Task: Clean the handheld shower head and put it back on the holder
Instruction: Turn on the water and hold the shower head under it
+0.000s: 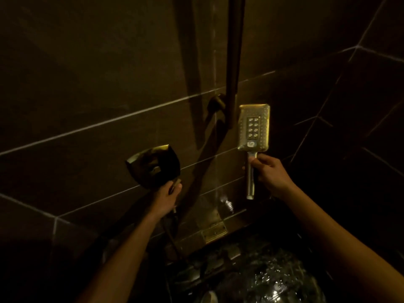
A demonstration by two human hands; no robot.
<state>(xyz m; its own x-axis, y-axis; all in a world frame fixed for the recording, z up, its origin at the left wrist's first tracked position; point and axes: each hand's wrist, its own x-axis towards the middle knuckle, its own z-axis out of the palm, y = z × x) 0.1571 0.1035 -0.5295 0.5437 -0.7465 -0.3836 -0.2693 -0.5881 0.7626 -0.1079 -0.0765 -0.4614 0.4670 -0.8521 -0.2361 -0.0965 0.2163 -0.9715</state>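
The shower head (253,127) is held upright right of centre, off the holder (216,103), with its nozzle face turned to the camera. It is seen just right of the pipe (235,62) on the far tiled wall (87,84). Its handle is clamped in the right hand (270,173), fingers curled round the upper part. On the left, a dark square fitting (154,166) is gripped at its stem by the left hand (167,196), and a hose (172,239) is seen below. What the fitting is cannot be told. Wet glints (273,281) are caught near the bottom.
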